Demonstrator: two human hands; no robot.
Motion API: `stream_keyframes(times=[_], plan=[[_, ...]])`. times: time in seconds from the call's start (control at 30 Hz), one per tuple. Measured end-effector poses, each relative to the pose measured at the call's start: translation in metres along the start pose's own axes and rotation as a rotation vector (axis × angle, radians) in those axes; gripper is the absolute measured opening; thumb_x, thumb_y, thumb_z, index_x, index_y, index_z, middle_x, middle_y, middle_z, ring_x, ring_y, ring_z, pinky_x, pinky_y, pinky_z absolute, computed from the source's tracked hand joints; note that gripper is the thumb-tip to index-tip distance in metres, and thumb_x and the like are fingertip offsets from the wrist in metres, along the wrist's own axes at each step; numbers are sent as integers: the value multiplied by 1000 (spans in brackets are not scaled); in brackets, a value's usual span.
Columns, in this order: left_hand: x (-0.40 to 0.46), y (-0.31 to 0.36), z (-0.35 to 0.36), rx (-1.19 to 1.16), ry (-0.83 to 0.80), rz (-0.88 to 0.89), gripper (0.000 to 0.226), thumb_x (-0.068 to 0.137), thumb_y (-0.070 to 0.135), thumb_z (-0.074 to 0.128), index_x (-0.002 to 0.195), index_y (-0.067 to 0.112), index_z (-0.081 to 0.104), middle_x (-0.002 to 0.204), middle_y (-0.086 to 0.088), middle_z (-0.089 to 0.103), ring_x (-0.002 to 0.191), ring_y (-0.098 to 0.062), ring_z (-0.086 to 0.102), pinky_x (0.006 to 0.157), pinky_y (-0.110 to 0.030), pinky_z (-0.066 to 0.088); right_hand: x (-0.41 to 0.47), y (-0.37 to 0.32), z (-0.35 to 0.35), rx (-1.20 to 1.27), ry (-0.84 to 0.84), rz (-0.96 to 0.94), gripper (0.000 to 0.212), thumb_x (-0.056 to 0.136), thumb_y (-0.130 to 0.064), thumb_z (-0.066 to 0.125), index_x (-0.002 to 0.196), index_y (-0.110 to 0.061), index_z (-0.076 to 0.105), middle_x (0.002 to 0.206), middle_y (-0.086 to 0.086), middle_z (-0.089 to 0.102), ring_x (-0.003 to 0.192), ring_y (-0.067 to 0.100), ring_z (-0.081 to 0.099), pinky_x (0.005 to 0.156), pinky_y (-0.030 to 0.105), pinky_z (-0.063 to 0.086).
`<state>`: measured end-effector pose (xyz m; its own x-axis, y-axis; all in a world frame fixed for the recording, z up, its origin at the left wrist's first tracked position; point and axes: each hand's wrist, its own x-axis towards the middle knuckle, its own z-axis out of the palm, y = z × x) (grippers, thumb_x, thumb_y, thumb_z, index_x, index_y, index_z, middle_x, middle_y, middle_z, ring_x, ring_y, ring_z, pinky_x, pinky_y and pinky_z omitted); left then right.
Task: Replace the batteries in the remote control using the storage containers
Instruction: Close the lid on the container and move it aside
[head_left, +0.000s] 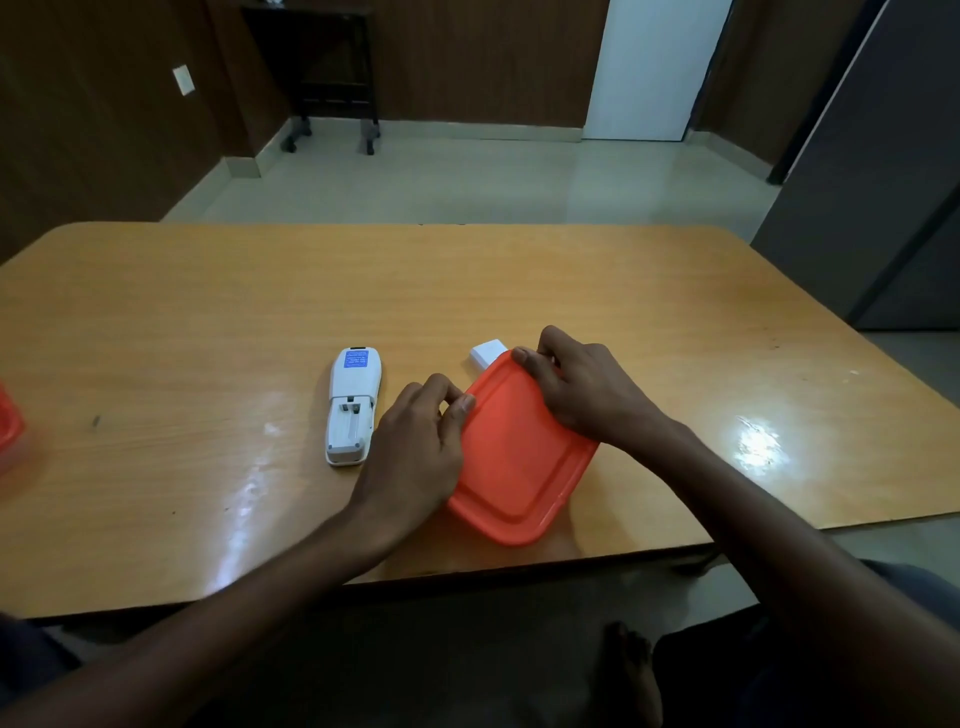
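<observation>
A storage container with an orange lid (519, 457) sits near the table's front edge, a little right of centre. My left hand (415, 452) grips the lid's left rim, thumb on top. My right hand (576, 384) presses on the lid's far right corner, fingers curled over the edge. Left of the container lies a white remote control (353, 405), face down, its battery bay open and holding no batteries. The remote's white battery cover (487, 352) rests just beyond the container. What the container holds is hidden by the lid.
A second orange-lidded container (8, 426) shows partly at the far left edge. The wooden table (208, 312) ends close to my body. Beyond it lie a tiled floor, a wheeled stand (332, 78) and a white door (649, 67).
</observation>
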<state>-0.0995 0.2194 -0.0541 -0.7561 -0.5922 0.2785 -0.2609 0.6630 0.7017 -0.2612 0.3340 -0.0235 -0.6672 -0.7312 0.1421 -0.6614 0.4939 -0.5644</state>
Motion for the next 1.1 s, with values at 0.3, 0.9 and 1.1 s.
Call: stream_keyframes(times=[0.3,0.9,1.1], plan=[[-2,-5,-2,-158,-21,-164,24,104,38,47,106,18,59,104,3,63,96,-11,59,75,-27,42,-8,-7,1,293,239,258,47,91,-65,56,87,-19,65,85,-5,65,82,13,63,63,29,45],[24,5,-22,-637,84,-388,48,95,70,34,99,30,59,85,2,68,75,-16,68,58,-28,53,-30,-45,13,300,215,-38,38,107,-47,31,126,-26,57,75,-5,65,58,6,62,45,16,47],[23,4,-21,-738,187,-487,47,81,87,38,89,51,67,103,5,74,99,-27,71,87,-54,59,-31,-43,12,499,327,143,46,98,-62,40,119,-26,58,91,-10,66,73,4,67,47,12,49]])
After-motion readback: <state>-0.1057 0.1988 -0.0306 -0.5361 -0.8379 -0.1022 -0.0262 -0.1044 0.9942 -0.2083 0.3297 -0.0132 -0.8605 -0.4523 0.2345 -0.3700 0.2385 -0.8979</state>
